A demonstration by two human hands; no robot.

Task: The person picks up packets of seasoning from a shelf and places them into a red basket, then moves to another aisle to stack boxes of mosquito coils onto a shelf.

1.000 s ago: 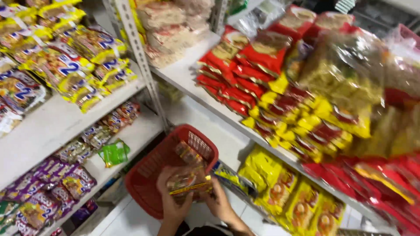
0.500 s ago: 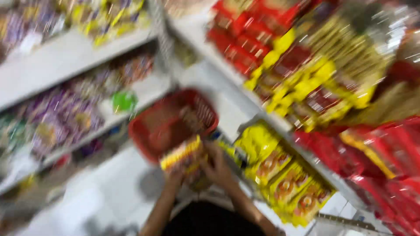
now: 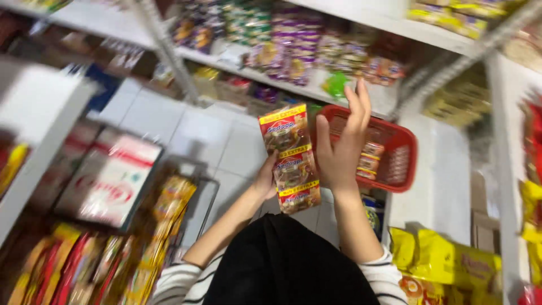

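Observation:
My left hand (image 3: pixel 265 179) grips a small stack of instant noodle packets (image 3: pixel 288 158), brown with yellow and red bands, fanned upright in front of me. My right hand (image 3: pixel 340 148) is raised just right of the stack, fingers straight and spread, palm toward the packets, holding nothing. Behind both hands a red plastic shopping basket (image 3: pixel 403 152) sits on the white tiled floor with a few similar packets inside.
Shelves of snack packets run across the top (image 3: pixel 293 39). Yellow packets (image 3: pixel 446 260) lie on a low shelf at right. A wire rack of packets (image 3: pixel 158 226) and a printed carton (image 3: pixel 110 178) stand at left. White floor tiles (image 3: pixel 186 130) lie between.
The view has swung round from the right-hand shelves toward the floor and the far shelf. My right hand has come off the packets and opened; my left hand still holds the stack.

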